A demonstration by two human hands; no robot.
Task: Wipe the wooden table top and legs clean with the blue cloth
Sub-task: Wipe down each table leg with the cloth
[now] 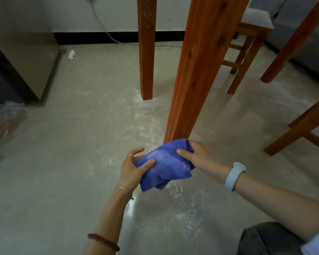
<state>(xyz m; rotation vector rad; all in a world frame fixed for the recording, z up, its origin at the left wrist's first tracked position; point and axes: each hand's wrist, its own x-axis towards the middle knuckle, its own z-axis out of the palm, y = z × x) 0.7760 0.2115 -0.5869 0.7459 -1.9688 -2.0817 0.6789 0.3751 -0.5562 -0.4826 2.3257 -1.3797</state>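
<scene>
The blue cloth point(164, 165) is bunched up and dusted white, held low over the floor between both hands. My left hand point(134, 166) grips its left end, thumb on top. My right hand point(193, 154) grips its right end. Just behind the cloth stands the near wooden table leg point(197, 70), its foot hidden by the cloth. A second table leg point(146, 52) stands farther back, with white dust on its upper part. The table top is out of view.
White powder smears the floor point(144, 115) around both legs. Wooden stools point(247, 43) stand at the right. A beige cabinet point(26, 61) and a plastic bag point(4, 118) are at the left. A cable point(103, 28) runs down the wall. My knee point(269, 240) is at bottom right.
</scene>
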